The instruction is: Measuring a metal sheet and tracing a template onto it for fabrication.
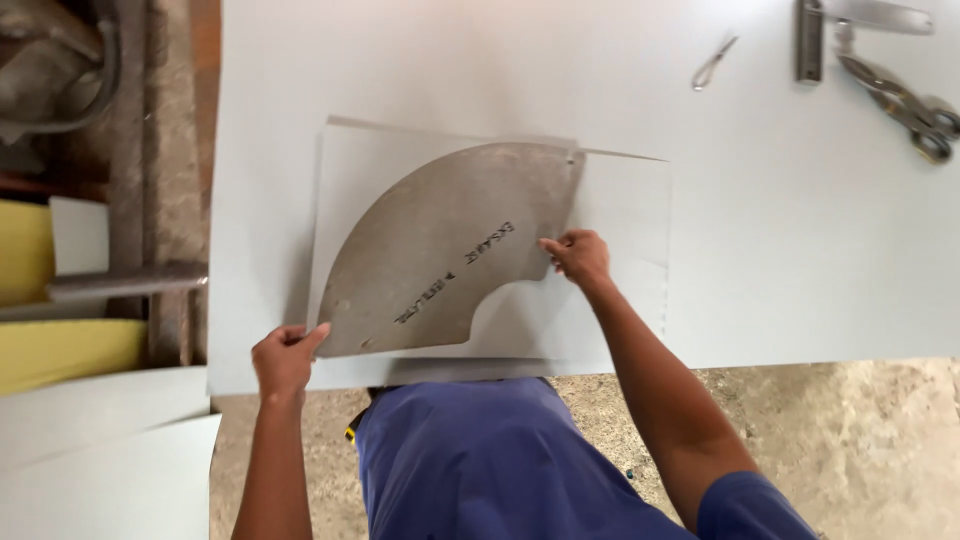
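Observation:
A dull grey curved metal template (450, 250), shaped like a quarter ring with writing on it, lies on a smaller pale sheet (620, 290). That sheet rests on a large pale sheet (760, 270). My left hand (285, 358) pinches the template's near left corner at the sheet's edge. My right hand (577, 256) grips the template's inner right end with fingertips.
At the far right of the large sheet lie metal snips (905, 105), a metal bar (812, 40) and a small wire clip (712, 64). Rough concrete floor (850, 440) shows below. To the left stand yellow and white sheets (70, 400) and a rusty frame (150, 180).

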